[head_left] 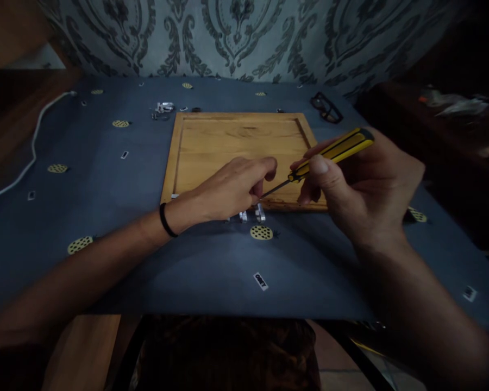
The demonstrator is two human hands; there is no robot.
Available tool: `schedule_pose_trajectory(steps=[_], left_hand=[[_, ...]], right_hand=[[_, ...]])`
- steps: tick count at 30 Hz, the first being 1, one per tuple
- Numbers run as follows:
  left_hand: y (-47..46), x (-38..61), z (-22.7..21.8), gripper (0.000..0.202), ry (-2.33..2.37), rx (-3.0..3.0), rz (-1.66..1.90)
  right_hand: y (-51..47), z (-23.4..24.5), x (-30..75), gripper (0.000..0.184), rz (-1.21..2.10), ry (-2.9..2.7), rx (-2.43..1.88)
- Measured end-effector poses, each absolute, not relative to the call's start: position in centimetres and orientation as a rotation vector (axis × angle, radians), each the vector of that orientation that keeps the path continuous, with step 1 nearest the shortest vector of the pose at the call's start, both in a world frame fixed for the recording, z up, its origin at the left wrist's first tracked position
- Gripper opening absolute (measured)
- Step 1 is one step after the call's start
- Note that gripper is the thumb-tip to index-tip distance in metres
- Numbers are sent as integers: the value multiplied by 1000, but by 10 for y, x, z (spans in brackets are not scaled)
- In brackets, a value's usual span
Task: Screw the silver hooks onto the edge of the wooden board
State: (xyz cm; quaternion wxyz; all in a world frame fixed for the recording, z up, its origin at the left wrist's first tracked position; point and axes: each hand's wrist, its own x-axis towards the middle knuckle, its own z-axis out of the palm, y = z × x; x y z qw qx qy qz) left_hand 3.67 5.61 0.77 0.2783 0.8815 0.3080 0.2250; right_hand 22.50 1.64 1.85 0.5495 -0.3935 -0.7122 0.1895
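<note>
My right hand (pixel 362 190) grips a yellow and black screwdriver (pixel 334 155), its shaft slanting down and left. The screwdriver's tip ends beside the fingers of my left hand (pixel 240 184), at the front edge of a framed wooden panel (pixel 244 138) lying flat. My left fingers are curled and pinched together there; whatever they hold is hidden behind the hand. Just below them, a silvery metal hinge (pixel 261 213) sticks out from the panel's front edge. My left wrist wears a black band.
More silvery metal hardware (pixel 163 108) lies behind the panel's left corner. Black-framed glasses (pixel 326 107) rest at the back right. A white cable (pixel 35 141) runs along the left side of the blue, pineapple-printed tablecloth (pixel 187 277). A patterned wall covering (pixel 232 38) rises behind.
</note>
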Motion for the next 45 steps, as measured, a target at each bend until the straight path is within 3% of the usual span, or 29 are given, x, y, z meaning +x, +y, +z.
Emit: schedule_pose_trajectory(steps=[16,22,28,32,38,45], left_hand=[[57,32,10,24,839,2388,517],[60,31,19,30,859,2418,454],[55,19,36,15,1018,2426,509],[35,13,35,41,1043,2493,495],[7,30,28,61,1135,2651,366],[4,35,19,64,1195,2715,393]], right_hand=[[16,19,225,27,491,-1668,-919],[15,19,225,29,506,-1661,-917],[15,18,227,24,530,-1665,-912],[15,17,228,18,560,-1663,-915],[14,16,229,14,564,-1679,-908],[9,17,229,23,549,-1692,-969]])
